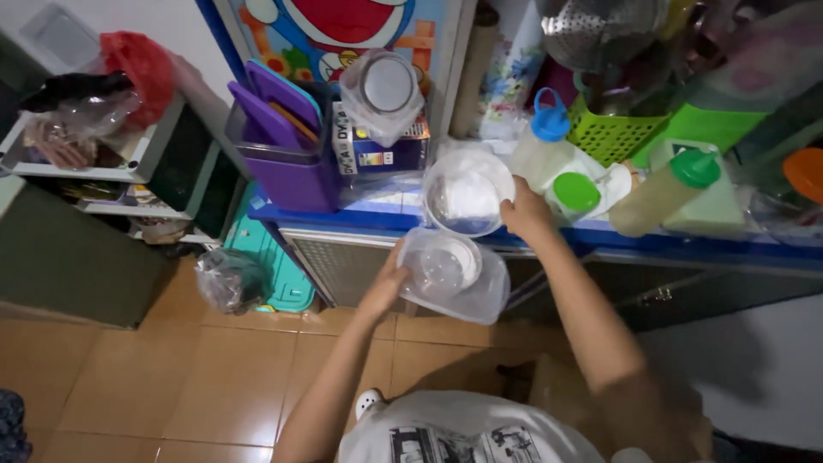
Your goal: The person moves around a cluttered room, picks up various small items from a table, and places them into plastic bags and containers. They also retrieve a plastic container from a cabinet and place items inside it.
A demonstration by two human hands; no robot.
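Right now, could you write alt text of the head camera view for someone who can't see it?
Seen from above, a person's right hand grips the rim of a round clear tub on a cluttered blue shelf, while the left hand holds a clear lidded container below it. A purple bin stands at left.

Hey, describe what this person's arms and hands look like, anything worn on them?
Both arms are bare from the wrists up toward the shoulders. The left hand and right hand wear no gloves, and no watch, bracelet or ring is visible. The only clothing in view is a white short-sleeved T-shirt with a black-and-white print.
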